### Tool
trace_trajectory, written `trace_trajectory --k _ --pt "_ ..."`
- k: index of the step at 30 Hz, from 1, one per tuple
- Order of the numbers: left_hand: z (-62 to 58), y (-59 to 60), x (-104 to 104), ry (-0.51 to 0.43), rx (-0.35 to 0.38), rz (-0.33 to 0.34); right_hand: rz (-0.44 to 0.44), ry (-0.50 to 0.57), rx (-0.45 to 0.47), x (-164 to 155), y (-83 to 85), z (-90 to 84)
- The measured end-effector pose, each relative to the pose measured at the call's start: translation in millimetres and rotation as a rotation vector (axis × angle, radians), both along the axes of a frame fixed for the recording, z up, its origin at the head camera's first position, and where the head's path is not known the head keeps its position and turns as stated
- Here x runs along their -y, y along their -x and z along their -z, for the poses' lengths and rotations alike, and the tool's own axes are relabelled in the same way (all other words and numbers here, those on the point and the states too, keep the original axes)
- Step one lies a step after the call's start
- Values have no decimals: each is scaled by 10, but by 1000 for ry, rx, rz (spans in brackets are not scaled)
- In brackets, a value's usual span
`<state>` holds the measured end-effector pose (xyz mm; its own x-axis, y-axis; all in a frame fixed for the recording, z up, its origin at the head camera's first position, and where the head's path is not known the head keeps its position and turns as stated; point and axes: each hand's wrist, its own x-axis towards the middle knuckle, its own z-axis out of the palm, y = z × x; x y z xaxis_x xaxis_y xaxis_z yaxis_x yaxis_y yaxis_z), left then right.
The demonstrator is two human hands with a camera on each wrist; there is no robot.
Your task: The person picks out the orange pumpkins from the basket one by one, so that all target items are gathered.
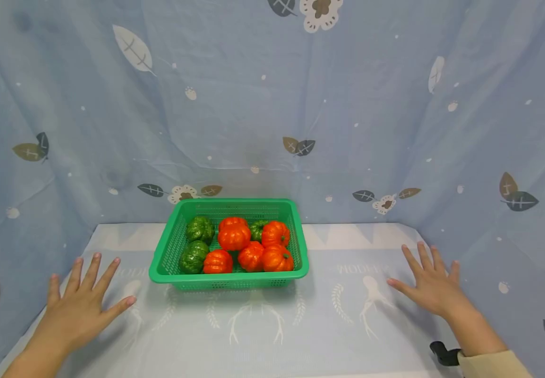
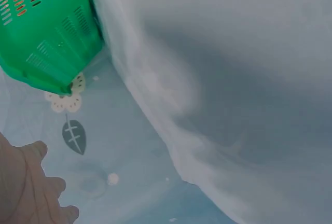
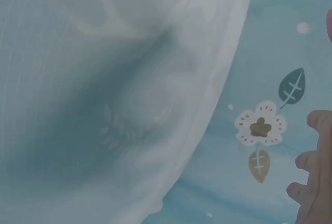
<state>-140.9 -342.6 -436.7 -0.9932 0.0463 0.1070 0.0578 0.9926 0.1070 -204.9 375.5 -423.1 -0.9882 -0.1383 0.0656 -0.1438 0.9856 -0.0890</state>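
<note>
A green plastic basket (image 1: pixel 230 281) stands at the back of the table, left of centre in the head view. Inside it lie several orange-red pumpkins (image 1: pixel 234 234) and a few dark green pumpkins (image 1: pixel 194 257). To the basket's left, nearer the front, my left hand (image 1: pixel 76 310) hovers with fingers spread, holding nothing. My right hand (image 1: pixel 435 286) is likewise spread over the table's right side, apart from everything. The left wrist view catches the basket's slotted wall (image 2: pixel 52 42) and part of the left hand (image 2: pixel 26 187). Fingertips of the right hand (image 3: pixel 316 182) edge into the right wrist view.
A pale patterned cloth (image 1: pixel 320 336) covers the table. Blue curtain fabric (image 1: pixel 253 105) with leaf and flower prints hangs behind and along both sides. A small black object (image 1: pixel 444 354) sits at the right wrist, beside a cream sleeve (image 1: pixel 494 365).
</note>
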Motion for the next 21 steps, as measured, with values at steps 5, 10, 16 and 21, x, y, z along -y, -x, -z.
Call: trace_trajectory --k 5,10,16,21 --pt "-61 -4 -75 10 -13 5 -9 29 -14 71 -10 20" --pt "-132 -26 -173 18 -28 21 -39 62 -51 160 -12 -1" --pt "-134 -27 -280 24 -60 34 -71 88 -77 313 -14 -52" --pt "-119 -12 -323 5 -98 44 -99 88 -81 458 21 -96"
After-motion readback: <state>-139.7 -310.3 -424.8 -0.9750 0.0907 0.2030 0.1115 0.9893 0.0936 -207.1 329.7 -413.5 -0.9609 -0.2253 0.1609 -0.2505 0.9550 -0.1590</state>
